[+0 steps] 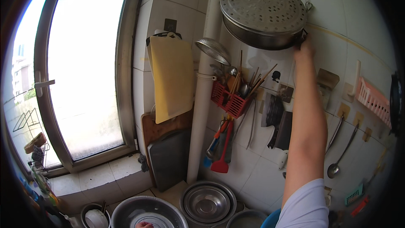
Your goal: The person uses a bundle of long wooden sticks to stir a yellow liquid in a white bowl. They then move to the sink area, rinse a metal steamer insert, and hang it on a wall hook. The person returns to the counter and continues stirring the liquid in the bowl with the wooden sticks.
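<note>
My right hand (305, 49) reaches high on the tiled wall, at the right side of a metal steamer pot (259, 36) by its dark handle. A perforated steamer plate (264, 4) faces out on top of the pot. Whatever holds the pot up besides the hand is hidden. Only a small part of my left hand (144, 224) shows at the bottom edge, over a large metal basin (121, 210); its fingers and anything in them are mostly cut off.
A metal strainer (213, 50) and a red utensil basket (237, 104) with chopsticks hang below the pot. Kitchen knives (273, 110) hang beside my forearm. Cutting boards (172, 79) stand and hang left of the white pipe (197, 133). Nested metal bowls (207, 199) sit below; a window (85, 69) is at left.
</note>
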### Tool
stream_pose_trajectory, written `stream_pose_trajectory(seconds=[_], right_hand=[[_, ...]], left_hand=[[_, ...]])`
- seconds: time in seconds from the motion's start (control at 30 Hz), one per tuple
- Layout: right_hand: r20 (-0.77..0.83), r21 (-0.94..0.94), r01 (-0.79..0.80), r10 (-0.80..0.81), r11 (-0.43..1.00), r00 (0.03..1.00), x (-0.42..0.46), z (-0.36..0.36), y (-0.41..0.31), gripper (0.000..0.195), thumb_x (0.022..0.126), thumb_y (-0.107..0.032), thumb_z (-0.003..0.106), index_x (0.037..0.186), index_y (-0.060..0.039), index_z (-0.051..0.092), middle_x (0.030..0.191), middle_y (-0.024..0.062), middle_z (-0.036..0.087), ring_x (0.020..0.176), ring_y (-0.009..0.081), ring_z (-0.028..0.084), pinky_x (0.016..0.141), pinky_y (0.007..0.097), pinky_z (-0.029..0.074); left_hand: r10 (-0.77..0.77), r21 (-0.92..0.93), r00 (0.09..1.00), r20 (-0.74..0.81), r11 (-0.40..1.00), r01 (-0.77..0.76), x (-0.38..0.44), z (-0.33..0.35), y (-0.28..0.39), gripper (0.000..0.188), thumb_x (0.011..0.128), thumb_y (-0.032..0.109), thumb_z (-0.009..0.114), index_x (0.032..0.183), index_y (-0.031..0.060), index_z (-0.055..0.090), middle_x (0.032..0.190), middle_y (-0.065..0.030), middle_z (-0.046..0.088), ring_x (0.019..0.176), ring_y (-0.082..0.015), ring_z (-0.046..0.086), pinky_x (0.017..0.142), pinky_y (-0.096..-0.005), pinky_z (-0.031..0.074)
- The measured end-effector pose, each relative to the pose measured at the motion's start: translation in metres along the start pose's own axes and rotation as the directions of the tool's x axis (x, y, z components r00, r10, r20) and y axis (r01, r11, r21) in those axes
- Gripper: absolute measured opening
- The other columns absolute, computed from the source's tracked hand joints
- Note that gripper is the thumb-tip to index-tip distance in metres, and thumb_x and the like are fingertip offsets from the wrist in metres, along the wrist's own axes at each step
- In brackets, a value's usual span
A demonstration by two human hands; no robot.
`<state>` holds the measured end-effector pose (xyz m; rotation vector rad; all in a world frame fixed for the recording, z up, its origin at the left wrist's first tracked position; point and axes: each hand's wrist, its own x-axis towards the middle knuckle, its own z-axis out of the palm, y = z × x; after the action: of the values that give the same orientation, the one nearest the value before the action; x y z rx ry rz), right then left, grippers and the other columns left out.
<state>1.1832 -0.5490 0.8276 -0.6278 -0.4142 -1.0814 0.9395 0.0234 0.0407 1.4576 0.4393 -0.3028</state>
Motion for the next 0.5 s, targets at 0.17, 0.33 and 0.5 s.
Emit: stream_pose_trajectory(seconds=[0.17,0.33,0.5], right_hand=[[-0.001,-0.113,0.073,-0.073,0.991,0.997,-0.002,0.023,-0.027,0.046,0.103,-0.033,0.056,0.131,0.0026,0.053,0.123,0.012,0.058,0.104,0.0241,0.06,0.086,0.0385,0.055],[0.072,-0.388,0.189,-0.174,0.902,0.982,-0.002,0.03,-0.045,0.043,0.101,-0.035,0.06,0.119,0.0041,0.062,0.109,0.0096,0.066,0.09,0.0199,0.063,0.071,0.0357,0.053],[0.122,-0.429,0.325,-0.302,0.843,0.945,0.007,0.019,-0.018,0.047,0.099,-0.041,0.061,0.108,0.0053,0.067,0.094,0.009,0.069,0.079,0.0184,0.064,0.066,0.0338,0.051]], left_hand=[[-0.03,-0.038,0.999,-0.029,0.999,0.029,-0.009,0.001,0.005,0.024,0.096,0.028,0.063,0.111,0.0082,0.062,0.097,-0.0062,0.069,0.084,-0.0186,0.069,0.068,-0.0327,0.051],[0.018,-0.041,1.0,0.012,0.999,-0.017,-0.001,0.005,0.005,0.025,0.097,0.028,0.062,0.111,0.008,0.062,0.096,-0.0065,0.069,0.082,-0.0188,0.068,0.066,-0.033,0.051],[0.003,-0.054,1.0,0.018,0.999,-0.002,0.019,0.007,-0.007,0.026,0.097,0.028,0.063,0.112,0.0071,0.063,0.097,-0.007,0.07,0.082,-0.0182,0.068,0.065,-0.0326,0.052]])
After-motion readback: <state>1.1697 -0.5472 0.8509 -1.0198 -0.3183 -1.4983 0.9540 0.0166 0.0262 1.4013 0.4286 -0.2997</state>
